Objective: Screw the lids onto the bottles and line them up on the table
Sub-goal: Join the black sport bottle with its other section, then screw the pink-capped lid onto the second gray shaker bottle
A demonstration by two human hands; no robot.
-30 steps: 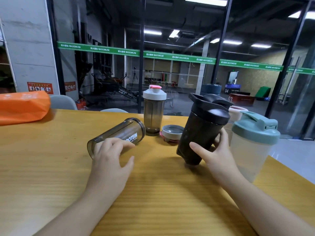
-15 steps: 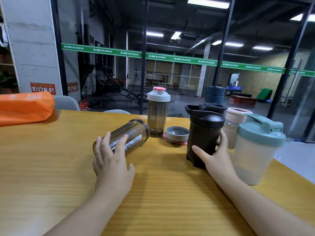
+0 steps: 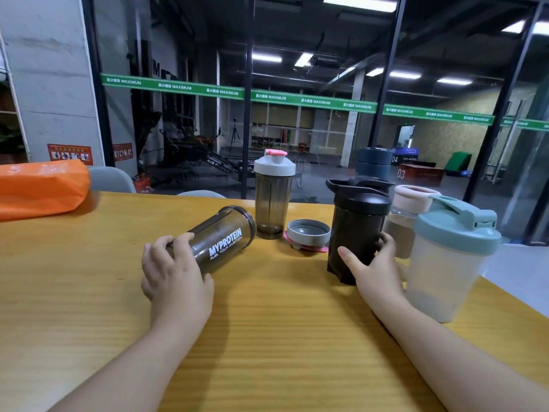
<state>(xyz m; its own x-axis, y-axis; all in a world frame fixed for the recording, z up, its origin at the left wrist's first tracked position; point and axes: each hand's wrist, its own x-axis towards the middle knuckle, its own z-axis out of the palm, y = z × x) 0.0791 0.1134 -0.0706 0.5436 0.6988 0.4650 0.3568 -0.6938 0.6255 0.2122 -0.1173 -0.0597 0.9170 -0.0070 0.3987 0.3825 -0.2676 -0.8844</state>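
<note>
Four lidded bottles are standing at the right; the lidless bottle, lying on its side, is being clasped by the left hand; the black bottle is being gripped by the right hand; the loose lid is waiting between.

The table looks like yellow wood with fine grain, slightly glossy. The lying bottle is smoky clear plastic — the black bottle opaque, semi-matt plastic.
</note>
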